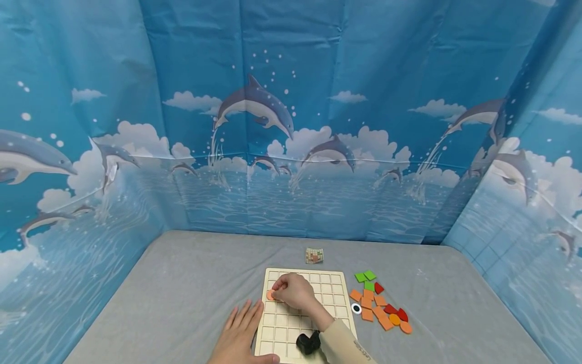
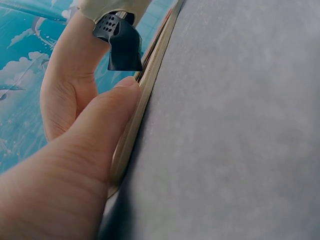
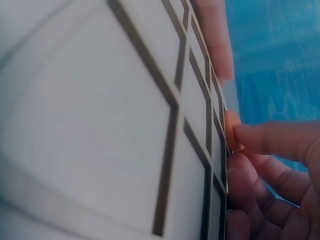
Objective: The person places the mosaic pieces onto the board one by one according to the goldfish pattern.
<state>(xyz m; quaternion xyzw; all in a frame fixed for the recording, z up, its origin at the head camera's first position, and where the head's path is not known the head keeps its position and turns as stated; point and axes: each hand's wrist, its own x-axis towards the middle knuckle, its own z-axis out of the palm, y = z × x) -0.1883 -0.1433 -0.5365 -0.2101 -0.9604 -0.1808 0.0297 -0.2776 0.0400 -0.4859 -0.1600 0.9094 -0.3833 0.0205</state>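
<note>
A pale wooden board (image 1: 327,289), divided into square cells by raised strips, lies on the grey cloth. Over its upper left part, my right hand (image 1: 295,291) pinches a rounded orange piece (image 3: 231,131) between thumb and fingertips, right at a cell in the left column. My left hand (image 1: 241,328) rests flat along the board's left side, fingers straight and slightly spread. Its thumb (image 2: 112,107) lies against the board's edge in the left wrist view. The right forearm hides part of the cells.
Right of the board lie loose orange squares (image 1: 367,302), green squares (image 1: 360,277), red pieces (image 1: 402,314), a yellow-orange disc (image 1: 394,319) and a black-and-white ring piece (image 1: 356,308). Behind the board is a small patterned card (image 1: 314,256). A dolphin-print curtain (image 1: 291,202) encloses the table's back and sides.
</note>
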